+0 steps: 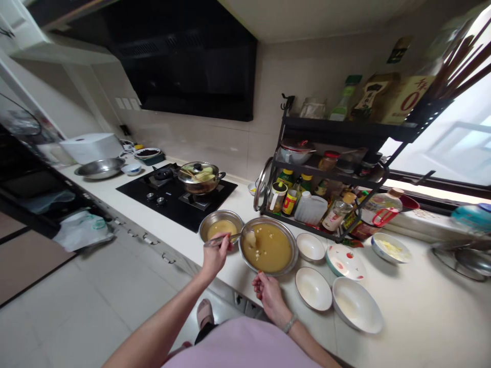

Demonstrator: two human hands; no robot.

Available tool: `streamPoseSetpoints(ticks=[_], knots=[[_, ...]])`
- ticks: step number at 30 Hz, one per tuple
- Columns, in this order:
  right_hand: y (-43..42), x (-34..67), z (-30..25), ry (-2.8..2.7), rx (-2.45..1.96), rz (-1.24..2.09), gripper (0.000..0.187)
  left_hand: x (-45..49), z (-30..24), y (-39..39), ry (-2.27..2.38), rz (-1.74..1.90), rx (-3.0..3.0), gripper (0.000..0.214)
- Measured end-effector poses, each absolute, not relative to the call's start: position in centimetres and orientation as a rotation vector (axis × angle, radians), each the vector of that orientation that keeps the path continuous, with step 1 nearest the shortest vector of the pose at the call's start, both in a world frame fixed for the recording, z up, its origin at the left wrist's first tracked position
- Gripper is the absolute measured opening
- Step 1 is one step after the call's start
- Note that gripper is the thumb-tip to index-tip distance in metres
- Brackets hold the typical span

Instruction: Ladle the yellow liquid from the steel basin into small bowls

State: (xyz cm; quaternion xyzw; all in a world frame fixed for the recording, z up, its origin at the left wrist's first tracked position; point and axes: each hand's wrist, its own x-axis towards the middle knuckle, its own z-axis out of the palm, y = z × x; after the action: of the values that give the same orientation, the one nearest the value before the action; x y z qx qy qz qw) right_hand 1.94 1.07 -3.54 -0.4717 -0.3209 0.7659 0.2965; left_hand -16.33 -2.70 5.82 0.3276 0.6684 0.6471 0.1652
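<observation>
In the head view my left hand (218, 253) is closed around the handle of a metal spoon (235, 236). The spoon's head dips into a large metal bowl (293, 254) of yellowish-brown liquid with pale bits floating in it. My right hand (270, 296) is at this bowl's near rim, its fingers curled and fingertips pinched at the edge. Just left of the large bowl stands a smaller metal bowl (202, 230) with similar liquid, below the spoon's handle.
Right of the bowls stand several white dishes, including a small bowl (311, 248), an oval bowl (356, 304) and a strawberry-patterned plate (345, 261). Behind them is a black rack (330, 174) of bottles. A lidded pot (199, 179) sits on the black stove (134, 190) at left.
</observation>
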Motion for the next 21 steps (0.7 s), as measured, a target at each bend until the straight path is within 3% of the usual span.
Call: streamPoseSetpoints(ticks=[7, 15, 21], knots=[[1.0, 1.9, -3.6, -0.828, -1.266, 2.034, 0.039, -15.7, 7.2, -3.8, 1.954, 1.681, 1.619, 0.017], [1.0, 1.9, -3.3, -0.838, -1.254, 2.047, 0.039, -21.6, 5.4, -3.6, 2.133, 1.919, 0.768, 0.022], [0.9, 1.9, -3.3, -0.843, -1.255, 2.037, 0.042, -25.3, 2.0, -4.4, 2.459, 1.697, 0.781, 0.021]])
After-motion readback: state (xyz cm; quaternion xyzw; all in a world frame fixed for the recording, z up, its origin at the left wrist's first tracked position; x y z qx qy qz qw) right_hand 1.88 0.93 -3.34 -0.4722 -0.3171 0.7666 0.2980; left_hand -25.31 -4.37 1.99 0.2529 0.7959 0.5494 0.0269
